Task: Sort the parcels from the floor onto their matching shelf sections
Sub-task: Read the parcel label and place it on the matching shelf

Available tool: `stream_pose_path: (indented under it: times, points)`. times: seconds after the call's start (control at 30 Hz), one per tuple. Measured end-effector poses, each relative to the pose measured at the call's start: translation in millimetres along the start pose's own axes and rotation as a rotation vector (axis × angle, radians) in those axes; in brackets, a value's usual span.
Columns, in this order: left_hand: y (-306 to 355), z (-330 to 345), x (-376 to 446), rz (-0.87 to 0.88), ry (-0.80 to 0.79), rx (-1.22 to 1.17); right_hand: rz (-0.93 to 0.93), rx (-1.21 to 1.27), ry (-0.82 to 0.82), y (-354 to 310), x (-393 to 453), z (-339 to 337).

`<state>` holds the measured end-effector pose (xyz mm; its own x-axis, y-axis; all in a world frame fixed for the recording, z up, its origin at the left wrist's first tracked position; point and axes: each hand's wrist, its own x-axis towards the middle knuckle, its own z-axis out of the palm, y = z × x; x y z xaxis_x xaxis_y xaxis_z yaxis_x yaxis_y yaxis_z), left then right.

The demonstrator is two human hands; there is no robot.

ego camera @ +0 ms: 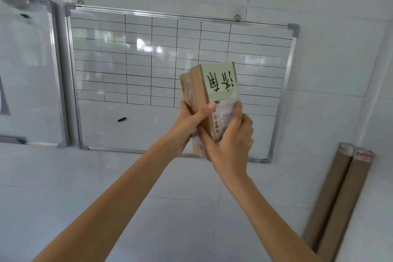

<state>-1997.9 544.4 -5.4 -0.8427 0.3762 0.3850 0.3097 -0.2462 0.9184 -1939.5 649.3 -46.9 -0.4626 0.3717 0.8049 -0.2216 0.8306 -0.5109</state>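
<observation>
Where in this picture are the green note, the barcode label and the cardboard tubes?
green note [221,83], head view, middle of the handwritten paper.
barcode label [223,119], head view, white printed sticker on the parcel's face.
cardboard tubes [340,195], head view, mid-length of the two leaning tubes.

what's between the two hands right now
The cardboard parcel with a green handwritten note; the left hand and right hand clasp its lower end from either side. The head view shows it.

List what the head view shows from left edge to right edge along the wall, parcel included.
Plain whiteboard → gridded whiteboard → cardboard parcel with a green note, held up in both hands → two cardboard tubes leaning against the wall.
</observation>
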Motion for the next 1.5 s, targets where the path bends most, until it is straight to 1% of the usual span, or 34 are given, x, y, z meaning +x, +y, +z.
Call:
stream_pose_path:
  times: [0.07, 0.17, 0.27, 0.4, 0.47, 0.53, 0.6, 0.63, 0.7, 0.8, 0.87, 0.9, 1.13, 1.2, 1.3, 1.33, 1.4, 1.43, 1.5]
  points:
    - [1, 2, 2, 0.023, 0.032, 0.007, -0.061, 0.008, -0.039, 1, -9, -1]
    - [0, -4, 3, 0.099, 0.040, -0.034, -0.044, 0.184, -0.198, 7, -15, -6]
    - [-5, -10, 2, 0.119, 0.005, -0.036, -0.046, 0.308, -0.232, 16, -15, -10]
    - [-14, -19, 1, 0.094, -0.023, -0.053, 0.020, 0.497, -0.327, 29, -14, -11]
    - [-17, -23, -1, 0.072, -0.031, -0.059, 0.042, 0.550, -0.332, 34, -10, -13]
    - [-20, -27, -4, 0.040, -0.064, -0.039, 0.116, 0.592, -0.318, 37, 7, -18]
    - [-21, -29, -8, 0.010, -0.123, 0.009, 0.279, 0.652, -0.333, 37, 36, -25]
    - [-22, -29, -9, -0.003, -0.152, 0.029, 0.355, 0.685, -0.367, 36, 52, -30]
    - [-24, -31, -12, -0.019, -0.190, 0.043, 0.430, 0.751, -0.512, 35, 80, -39]
    - [-24, -30, -16, -0.025, -0.231, 0.052, 0.448, 0.798, -0.761, 40, 100, -45]
    - [-24, -28, -17, -0.024, -0.251, 0.068, 0.407, 0.790, -0.854, 43, 104, -43]
    - [-24, -27, -17, -0.023, -0.255, 0.073, 0.373, 0.787, -0.875, 43, 104, -42]
    - [-21, -26, -19, -0.025, -0.236, 0.122, 0.358, 0.792, -0.776, 44, 100, -37]
    - [-21, -29, -19, -0.036, -0.195, 0.132, 0.390, 0.831, -0.694, 48, 101, -38]
    - [-25, -46, -20, -0.101, -0.077, 0.133, 0.476, 0.944, -0.512, 57, 103, -42]
    - [-27, -51, -22, -0.120, -0.072, 0.116, 0.520, 0.987, -0.444, 59, 102, -43]
    - [-38, -57, -26, -0.174, -0.123, 0.013, 0.600, 1.060, -0.355, 60, 95, -42]
    - [-44, -57, -27, -0.178, -0.140, -0.059, 0.629, 1.092, -0.334, 58, 90, -39]
    - [-47, -49, -27, -0.153, -0.103, -0.205, 0.682, 1.132, -0.306, 51, 78, -32]
